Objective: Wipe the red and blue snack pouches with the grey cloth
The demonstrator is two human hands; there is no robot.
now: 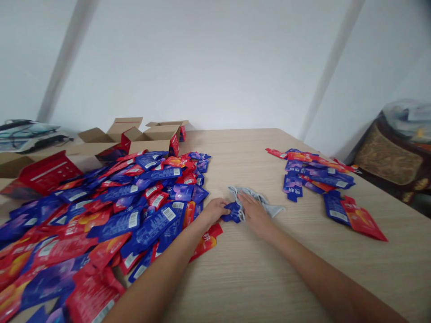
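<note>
On the wooden table, my left hand (216, 211) pinches the near end of a small blue pouch (231, 212). My right hand (254, 212) presses a crumpled grey cloth (267, 204) onto the other end of that pouch, with its fingers bunched on the fabric. Part of the pouch is hidden under the cloth. To the left of my left hand spreads a large heap of blue and red pouches (148, 224), and a red pouch (206, 242) lies just below that wrist.
Open cardboard boxes (148, 139) stand behind the heap, near the wall. A smaller pile of pouches (316, 172) lies at the right, with a red pouch (363, 220) closer to me. Beyond the table's right edge is a brown patterned chair (390, 154).
</note>
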